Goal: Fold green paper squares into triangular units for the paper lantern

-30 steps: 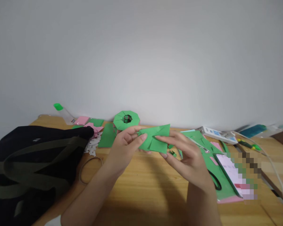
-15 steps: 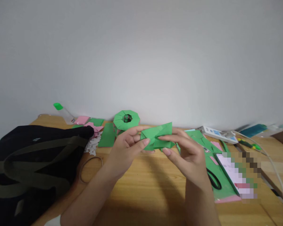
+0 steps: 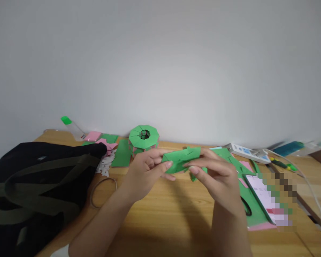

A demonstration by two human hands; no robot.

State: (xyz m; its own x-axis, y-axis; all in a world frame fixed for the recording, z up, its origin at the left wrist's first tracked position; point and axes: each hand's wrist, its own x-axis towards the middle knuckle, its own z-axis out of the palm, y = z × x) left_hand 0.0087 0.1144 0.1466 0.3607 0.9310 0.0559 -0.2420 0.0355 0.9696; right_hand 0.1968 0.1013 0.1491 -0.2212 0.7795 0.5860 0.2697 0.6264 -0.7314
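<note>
Pale wall [image 3: 166, 71]: plain, behind everything. Wooden counter [image 3: 155, 221]: runs along the foot of the wall and carries the loose items. Black bag [image 3: 42, 171]: at the person's left, with dark olive straps. Green sheet [image 3: 254, 203]: flat at the right, with a pink edge and a black loop [image 3: 246, 207] lying over it.

Left hand [image 3: 147, 175]: partly closed, thumb on the near face of the folded green paper [image 3: 176, 160] and fingers behind, pinching its left end. Right hand [image 3: 219, 175]: loosely curled, thumb and fingertips closed on the right part of the same paper. The paper is held above the middle of the counter, creased and slightly tilted. A green scrap [image 3: 194, 176] shows below the right thumb; whether it belongs to the held paper cannot be told.

Phone [image 3: 263, 200]: screen lit, on the right, partly pixelated. White power strip [image 3: 248, 152]: beyond the phone, near the wall. Green folded ring [image 3: 136, 137]: near the wall, behind the left hand, with pink parts beneath. Green rectangle [image 3: 121, 153]: flat, left of the ring. Thin hoop [image 3: 92, 194]: beside the bag. Pink folded piece [image 3: 110, 146]: smallest, above white cut-outs [image 3: 105, 166].
</note>
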